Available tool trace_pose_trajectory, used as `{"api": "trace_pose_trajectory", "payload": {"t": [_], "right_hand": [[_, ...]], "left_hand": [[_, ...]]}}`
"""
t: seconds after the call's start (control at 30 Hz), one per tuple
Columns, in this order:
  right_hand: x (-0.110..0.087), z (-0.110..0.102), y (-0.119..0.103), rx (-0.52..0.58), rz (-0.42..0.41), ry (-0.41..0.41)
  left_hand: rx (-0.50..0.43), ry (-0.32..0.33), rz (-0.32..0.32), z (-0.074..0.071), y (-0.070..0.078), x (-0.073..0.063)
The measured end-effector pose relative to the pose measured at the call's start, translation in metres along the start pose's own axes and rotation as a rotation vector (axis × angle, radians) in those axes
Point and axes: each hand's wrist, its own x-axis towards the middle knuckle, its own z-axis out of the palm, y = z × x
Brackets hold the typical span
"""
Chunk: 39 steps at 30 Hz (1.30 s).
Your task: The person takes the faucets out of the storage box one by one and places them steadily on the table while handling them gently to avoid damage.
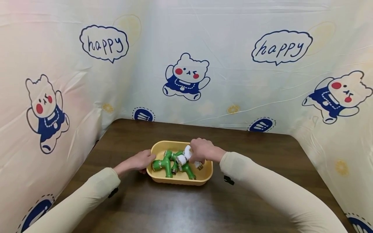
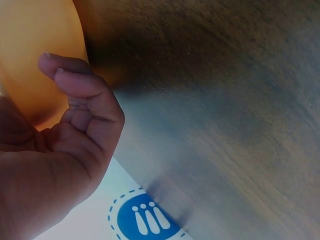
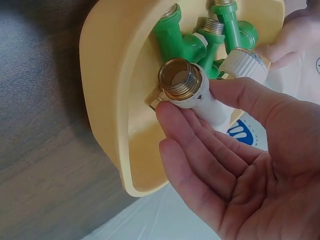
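A yellow plastic basin holds several green pipe fittings with threaded metal ends. At the basin's left end my left hand grips the rim, thumb toward the inside. The left wrist view shows that hand's curled fingers against the outer wall. My right hand is over the right part of the basin, pinching a white pipe fitting between thumb and fingers. This fitting has an open brass threaded end and a ribbed white cap or collar.
The basin stands on a dark brown wooden table. A pale curtain printed with cartoon bears surrounds the table at the back and both sides.
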Motion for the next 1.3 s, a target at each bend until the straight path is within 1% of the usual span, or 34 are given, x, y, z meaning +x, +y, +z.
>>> {"api": "trace_pose_trajectory", "payload": {"t": [0.03,0.07,0.1,0.13,0.17,0.2,0.23,0.27,0.4,0.43,0.47,0.5,0.63,0.77,0.8,0.93,0.97,1.03,1.07,1.17,1.23,1.27,1.3], "right_hand": [[0.0,0.0,0.0,-0.001,-0.002,0.003],[-0.001,0.0,0.0,-0.001,-0.003,0.006],[-0.001,0.0,0.0,-0.001,-0.005,0.008],[-0.001,-0.001,0.0,0.0,-0.006,0.009],[-0.002,-0.001,0.0,0.002,-0.007,0.008],[-0.002,-0.001,0.0,0.003,-0.008,0.007],[-0.002,-0.001,0.0,0.004,-0.009,0.006],[-0.003,-0.002,0.001,0.005,-0.009,0.006],[-0.004,-0.003,0.001,0.007,-0.007,0.009],[-0.004,-0.003,0.001,0.011,-0.005,0.009],[-0.004,-0.004,0.001,0.013,-0.003,0.008],[-0.004,-0.005,0.001,0.016,-0.001,0.007],[-0.004,-0.009,0.0,0.012,0.008,0.004],[-0.005,-0.013,0.0,-0.001,0.008,0.01],[-0.005,-0.014,0.001,-0.003,0.006,0.012],[-0.006,-0.016,0.001,-0.005,0.015,0.012],[-0.006,-0.016,0.002,-0.004,0.019,0.011],[-0.006,-0.017,0.003,-0.004,0.027,0.013],[-0.006,-0.017,0.003,-0.005,0.029,0.014],[-0.007,-0.017,0.004,-0.005,0.031,0.014],[-0.007,-0.018,0.005,-0.002,0.03,0.008],[-0.008,-0.019,0.006,0.001,0.03,0.005],[-0.008,-0.02,0.006,0.006,0.031,0.001]], "left_hand": [[0.015,0.003,0.014,-0.001,0.003,-0.002],[0.017,0.006,0.012,-0.001,0.004,-0.003],[0.017,0.016,-0.003,-0.001,0.004,-0.002],[-0.006,0.015,-0.036,-0.001,-0.003,0.004],[-0.013,0.017,-0.057,-0.001,-0.006,0.007],[-0.036,0.015,-0.087,-0.001,-0.013,0.013],[-0.039,0.019,-0.102,-0.001,-0.015,0.015],[-0.027,0.022,-0.089,0.0,-0.011,0.011],[-0.005,0.019,-0.079,0.001,-0.012,0.011],[0.003,0.018,-0.063,0.002,-0.013,0.01],[0.01,0.019,-0.045,0.002,-0.009,0.007],[-0.005,0.015,-0.066,0.001,-0.012,0.011],[0.007,0.012,-0.014,0.0,0.002,0.001],[0.003,0.007,-0.022,-0.002,0.016,-0.008],[0.01,0.007,-0.014,-0.002,0.019,-0.011],[0.009,0.015,-0.049,-0.004,0.049,-0.029],[0.008,0.018,-0.048,-0.004,0.054,-0.032],[-0.001,0.017,-0.06,-0.005,0.057,-0.034],[0.003,0.018,-0.055,-0.005,0.052,-0.031],[0.004,0.009,-0.044,-0.003,0.021,-0.012],[-0.009,0.008,-0.055,-0.001,-0.003,0.005],[-0.021,0.006,-0.06,0.0,-0.014,0.012],[-0.039,0.008,-0.071,0.0,-0.02,0.017]]}}
